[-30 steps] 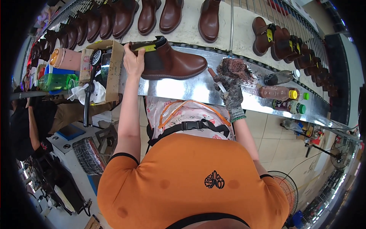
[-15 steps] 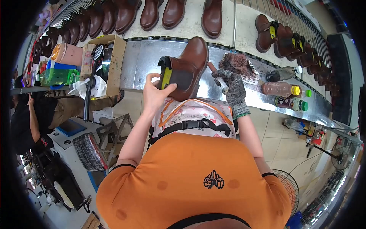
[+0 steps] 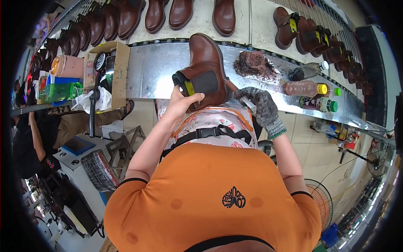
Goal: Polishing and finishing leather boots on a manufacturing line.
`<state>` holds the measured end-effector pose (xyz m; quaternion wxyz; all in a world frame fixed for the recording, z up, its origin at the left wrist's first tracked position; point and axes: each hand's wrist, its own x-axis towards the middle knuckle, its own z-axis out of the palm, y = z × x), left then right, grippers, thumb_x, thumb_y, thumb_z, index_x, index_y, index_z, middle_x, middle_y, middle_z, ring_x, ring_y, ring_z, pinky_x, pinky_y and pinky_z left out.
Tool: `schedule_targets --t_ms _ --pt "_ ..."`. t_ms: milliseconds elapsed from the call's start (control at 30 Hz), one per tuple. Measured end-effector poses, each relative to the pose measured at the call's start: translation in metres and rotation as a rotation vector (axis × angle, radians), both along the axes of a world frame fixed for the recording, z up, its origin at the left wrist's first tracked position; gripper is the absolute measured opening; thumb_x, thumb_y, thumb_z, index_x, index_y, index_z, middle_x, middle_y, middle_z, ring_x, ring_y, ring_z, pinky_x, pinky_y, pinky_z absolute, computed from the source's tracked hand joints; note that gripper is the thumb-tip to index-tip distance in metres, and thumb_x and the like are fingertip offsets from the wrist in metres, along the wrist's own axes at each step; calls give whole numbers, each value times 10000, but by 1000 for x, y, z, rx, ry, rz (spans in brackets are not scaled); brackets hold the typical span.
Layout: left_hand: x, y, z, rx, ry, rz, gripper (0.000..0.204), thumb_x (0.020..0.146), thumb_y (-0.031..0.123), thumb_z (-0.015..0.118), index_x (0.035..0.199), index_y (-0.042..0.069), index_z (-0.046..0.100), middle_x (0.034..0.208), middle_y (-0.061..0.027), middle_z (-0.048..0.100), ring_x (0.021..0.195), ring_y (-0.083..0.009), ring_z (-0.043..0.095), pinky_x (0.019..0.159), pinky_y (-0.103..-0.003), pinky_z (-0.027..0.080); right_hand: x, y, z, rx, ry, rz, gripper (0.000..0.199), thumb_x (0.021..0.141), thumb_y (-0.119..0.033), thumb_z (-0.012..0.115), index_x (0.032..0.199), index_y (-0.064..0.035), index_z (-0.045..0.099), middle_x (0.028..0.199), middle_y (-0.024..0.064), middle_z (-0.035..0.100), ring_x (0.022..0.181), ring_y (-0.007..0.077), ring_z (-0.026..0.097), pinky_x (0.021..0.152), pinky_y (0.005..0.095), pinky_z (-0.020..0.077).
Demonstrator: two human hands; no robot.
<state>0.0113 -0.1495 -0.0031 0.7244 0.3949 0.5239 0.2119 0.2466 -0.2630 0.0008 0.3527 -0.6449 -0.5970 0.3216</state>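
A brown ankle boot (image 3: 203, 54) with a dark elastic side panel is tilted over the near edge of the metal ledge, toe pointing away from me. My left hand (image 3: 181, 104) is closed on its top opening, thumb on the side near the yellow strip and the fingers partly hidden. My right hand (image 3: 262, 108), in a grey knitted glove, is closed around a small slim tool (image 3: 231, 85) with a reddish-brown tip and a pale part. That tip is at the boot's sole edge, near the heel; whether it touches is unclear.
A dark-stained crumpled cloth or sponge (image 3: 254, 65) lies on the metal ledge (image 3: 147, 67), with several bottles (image 3: 302, 88) to its right. A cardboard box (image 3: 121, 69) with a brush (image 3: 99, 63) stands at left. Brown boots (image 3: 223, 17) line the conveyor behind.
The boot has tipped leftward and turned, and my left hand has shifted right along its opening. My right hand has moved slightly nearer to me, keeping the tool by the boot's sole edge.
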Motion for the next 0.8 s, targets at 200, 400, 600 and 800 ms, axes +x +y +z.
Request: schedule_targets --t_ms 200,400,600,800 --pt "11 1 -1 30 -108 79 677 684 31 757 1200 -34 323 1029 -133 560 895 -206 599 714 -326 539 -2 -22 25 -120 -36 17 296 849 -194 455 963 -7 653 934 130 677 849 231 657 762 327 499" --pt "23 1 24 -184 -197 210 605 736 60 718 1189 -21 326 1128 -165 496 949 -267 597 721 -459 579 -7 -39 36 -12 47 -64 457 854 -415 411 970 -55 668 955 141 660 865 306 636 787 355 488" --pt "22 7 20 -172 -255 178 499 794 180 674 1185 -2 423 1071 -165 559 922 -248 626 728 -382 591 -11 -43 41 54 -5 -71 497 809 -431 451 946 6 645 917 146 660 861 274 648 783 335 489" --pt "21 16 16 -228 -349 217 370 803 172 672 1083 -19 526 1008 -154 596 861 -236 645 685 -368 599 -11 -44 40 157 26 -54 373 823 -300 485 945 16 640 886 137 654 850 269 648 774 335 487"
